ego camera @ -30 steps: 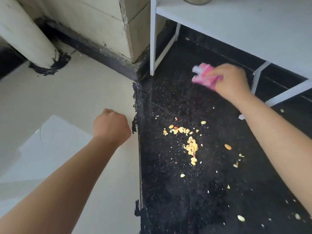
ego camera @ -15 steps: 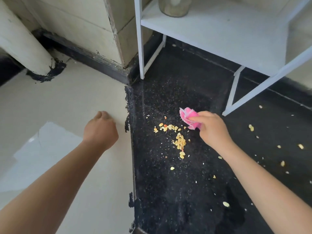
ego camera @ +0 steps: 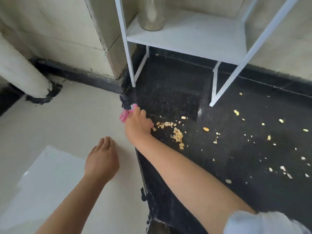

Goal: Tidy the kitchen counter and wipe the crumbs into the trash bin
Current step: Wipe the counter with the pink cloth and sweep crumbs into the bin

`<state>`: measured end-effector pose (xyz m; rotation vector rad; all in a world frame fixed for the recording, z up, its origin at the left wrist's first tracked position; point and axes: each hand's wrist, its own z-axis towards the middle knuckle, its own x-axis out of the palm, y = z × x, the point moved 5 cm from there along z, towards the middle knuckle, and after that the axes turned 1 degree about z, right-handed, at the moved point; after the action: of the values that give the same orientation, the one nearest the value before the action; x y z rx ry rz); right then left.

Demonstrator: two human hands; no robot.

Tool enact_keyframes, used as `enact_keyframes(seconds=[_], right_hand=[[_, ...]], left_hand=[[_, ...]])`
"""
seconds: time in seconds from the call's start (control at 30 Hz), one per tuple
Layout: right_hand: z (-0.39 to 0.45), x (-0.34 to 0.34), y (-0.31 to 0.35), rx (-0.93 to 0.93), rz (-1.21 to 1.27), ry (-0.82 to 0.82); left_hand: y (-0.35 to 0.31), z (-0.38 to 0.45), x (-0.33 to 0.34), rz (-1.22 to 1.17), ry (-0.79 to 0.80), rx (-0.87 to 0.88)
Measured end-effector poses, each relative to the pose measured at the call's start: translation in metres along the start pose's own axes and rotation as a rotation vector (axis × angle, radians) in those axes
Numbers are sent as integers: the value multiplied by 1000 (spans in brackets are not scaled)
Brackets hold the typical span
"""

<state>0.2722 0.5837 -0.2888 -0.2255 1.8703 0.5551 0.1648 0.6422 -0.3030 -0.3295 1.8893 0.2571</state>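
Hiding under right hand (ego camera: 137,125): pink cloth (ego camera: 124,116).

Pink cloth (ego camera: 125,114): crumpled, lying at the left edge of the black counter (ego camera: 236,166). Yellow crumbs (ego camera: 176,135): main pile at 3 o'clock of the cloth (loose flakes scattered further right).

Both forearms are bare down to the left hand (ego camera: 101,163) and right hand (ego camera: 137,126), with a pale light-blue sleeve (ego camera: 263,222) bunched above the right elbow at five o'clock.
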Motion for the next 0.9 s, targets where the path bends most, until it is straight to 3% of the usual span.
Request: enact_keyframes(seconds=[0.13,0.27,0.4,0.57,0.67,0.77,0.9], right_hand=[[6,0,-17,146,49,-14],[-2,-8,-85,413,140,-49],[-52,-26,-174,712,152,-105],[-115,-52,-231,896,203,-202],[-127,-70,-216,788,200,-304],[-125,-82,-161,487,160,-389],[-113,-62,-79,153,51,-337]], left_hand=[[1,5,5,43,31,3],[0,1,6,7,24,0],[-1,1,7,29,61,-18],[-1,1,2,-5,88,-33],[-2,-2,2,-33,77,-22],[0,-1,3,-56,66,-16],[0,-1,9,-14,79,-3]])
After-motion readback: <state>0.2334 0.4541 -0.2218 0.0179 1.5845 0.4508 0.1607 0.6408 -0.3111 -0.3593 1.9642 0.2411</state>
